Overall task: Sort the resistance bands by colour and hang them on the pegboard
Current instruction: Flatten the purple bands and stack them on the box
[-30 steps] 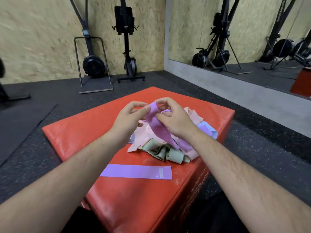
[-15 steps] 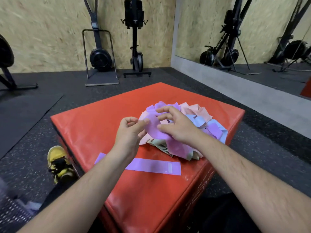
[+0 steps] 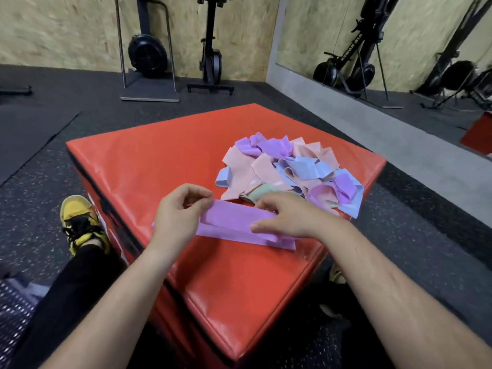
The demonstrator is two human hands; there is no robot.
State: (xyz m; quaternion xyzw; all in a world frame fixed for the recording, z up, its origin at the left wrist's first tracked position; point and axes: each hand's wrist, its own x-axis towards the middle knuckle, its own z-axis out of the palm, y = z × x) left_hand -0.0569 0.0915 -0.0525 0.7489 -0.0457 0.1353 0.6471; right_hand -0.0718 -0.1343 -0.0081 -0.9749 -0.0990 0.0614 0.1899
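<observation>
Purple one's up; my left grip (image 3: pixel 175 217) pinches one end of the purple band (image 3: pixel 234 217), my right grip (image 3: pixel 290 217) pinches the other, holding it flat over the red box (image 3: pixel 159 161). Right under it lies a second purple strip (image 3: pixel 239 237); mixed pile (image 3: pixel 287 169) just behind.

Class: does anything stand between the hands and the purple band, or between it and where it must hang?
Nothing separates them: the left hand and right hand both pinch the purple band, over a second purple band on the red box. No pegboard is in view, so that route is unknown.
</observation>
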